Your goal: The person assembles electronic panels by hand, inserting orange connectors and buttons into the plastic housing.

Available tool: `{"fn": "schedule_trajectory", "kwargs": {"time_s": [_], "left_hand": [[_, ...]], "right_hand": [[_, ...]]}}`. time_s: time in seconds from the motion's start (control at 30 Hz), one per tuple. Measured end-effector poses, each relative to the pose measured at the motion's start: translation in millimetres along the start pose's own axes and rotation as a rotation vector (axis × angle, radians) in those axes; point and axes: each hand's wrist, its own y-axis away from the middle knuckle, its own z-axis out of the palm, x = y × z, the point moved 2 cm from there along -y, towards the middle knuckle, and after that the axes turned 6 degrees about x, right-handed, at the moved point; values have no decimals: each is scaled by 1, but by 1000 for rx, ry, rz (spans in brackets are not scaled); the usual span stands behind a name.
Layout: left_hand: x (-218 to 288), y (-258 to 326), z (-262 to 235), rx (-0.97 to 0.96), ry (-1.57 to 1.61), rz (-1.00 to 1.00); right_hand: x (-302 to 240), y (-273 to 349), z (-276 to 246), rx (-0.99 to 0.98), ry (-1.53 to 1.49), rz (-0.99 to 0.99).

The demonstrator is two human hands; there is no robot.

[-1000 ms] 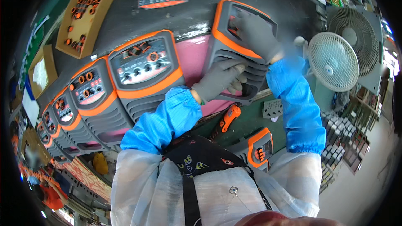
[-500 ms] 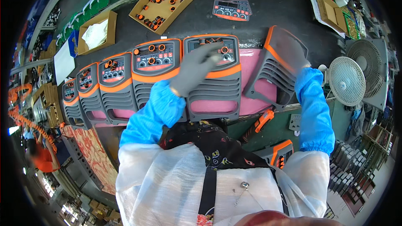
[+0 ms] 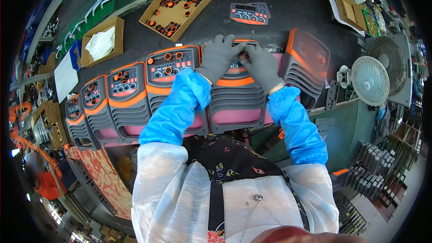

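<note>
Head view: the left hand and the right hand, both in grey gloves, meet over the far end of one grey and orange cover; that cover stands second from the right in a row along the bench, its panel mostly hidden under the gloves. The left fingers are spread and bent, thumb toward the right hand; the right fingers are bent inward, their tips close to that thumb; whether either has hold of anything small, I cannot tell.

Just left stands another cover with orange-ringed knobs on its panel, its near part hidden by the left sleeve; more covers run on leftward, smaller and bent toward the rim. To the right a tilted cover has a washed-out face, hard to make out; pink mat shows through the middle cover's opening.

Farther off lie a carton of similar knobs and two overlapping loose panels, the rear one largely covered; at right, a pale fan partly blocks a second fan; at far left, a blurred person in orange is indistinct.
</note>
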Motion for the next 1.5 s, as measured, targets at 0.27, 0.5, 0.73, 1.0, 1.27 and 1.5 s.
{"fn": "schedule_trajectory", "kwargs": {"time_s": [0.27,0.5,0.73,1.0,1.27,1.5], "left_hand": [[-14,3,11,-231,170,105],[-19,6,21,-224,125,115],[-15,45,-34,163,1860,-976],[24,113,-50,-46,2865,-1025],[13,129,-39,-248,2695,-1231],[-5,132,-55,-298,2779,-1230]], "right_hand": [[0,11,1,193,-183,86],[4,64,-9,278,-665,244],[30,98,-28,103,-1320,434],[18,75,-47,-33,-1022,445],[18,30,-23,-54,-524,72],[24,6,-8,-226,-321,-18]]}}
